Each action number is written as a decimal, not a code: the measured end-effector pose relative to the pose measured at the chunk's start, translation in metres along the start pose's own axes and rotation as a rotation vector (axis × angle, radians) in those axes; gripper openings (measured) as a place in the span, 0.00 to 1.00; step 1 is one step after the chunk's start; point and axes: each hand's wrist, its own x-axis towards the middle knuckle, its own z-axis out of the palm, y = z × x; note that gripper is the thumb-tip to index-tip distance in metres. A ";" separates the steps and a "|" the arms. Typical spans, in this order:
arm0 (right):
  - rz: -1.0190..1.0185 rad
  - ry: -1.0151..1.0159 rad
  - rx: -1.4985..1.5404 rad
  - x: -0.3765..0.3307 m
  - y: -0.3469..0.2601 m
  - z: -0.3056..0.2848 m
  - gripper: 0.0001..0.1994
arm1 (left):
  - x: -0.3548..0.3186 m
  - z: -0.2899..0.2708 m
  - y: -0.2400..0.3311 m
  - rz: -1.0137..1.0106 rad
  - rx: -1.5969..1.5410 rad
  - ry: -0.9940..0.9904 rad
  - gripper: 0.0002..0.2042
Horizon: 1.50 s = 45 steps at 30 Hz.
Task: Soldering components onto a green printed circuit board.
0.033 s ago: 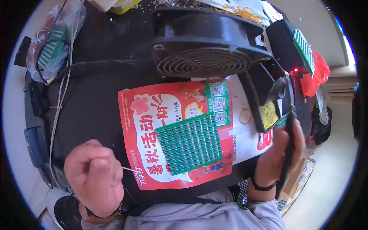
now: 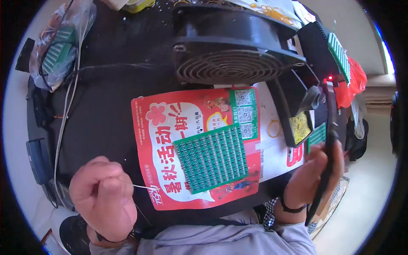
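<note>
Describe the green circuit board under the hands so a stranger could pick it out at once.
Start at the big black fan at the table's far side, then drop to the red flyer before it. The green circuit board lies flat on that flyer, tilted, between both hands. It is the large square grid; other green boards sit at the table's edges.

Pinching thin wire (image 2: 142, 185) in left hand (image 2: 102, 197) at seven o'clock; gripping black iron (image 2: 327, 161) in right hand (image 2: 312, 174) at four; green board (image 2: 211, 158) lying centre on red flyer (image 2: 161, 140).
</note>
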 end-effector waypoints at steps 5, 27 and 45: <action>0.089 0.179 0.288 -0.013 -0.016 0.000 0.18 | 0.003 0.005 -0.005 0.336 0.516 -0.264 0.04; -0.027 -0.147 0.761 -0.048 -0.014 -0.009 0.12 | -0.001 0.031 -0.032 0.327 0.583 -0.545 0.10; -0.011 -0.223 0.775 -0.046 -0.012 -0.010 0.10 | 0.000 0.033 -0.032 0.361 0.617 -0.529 0.10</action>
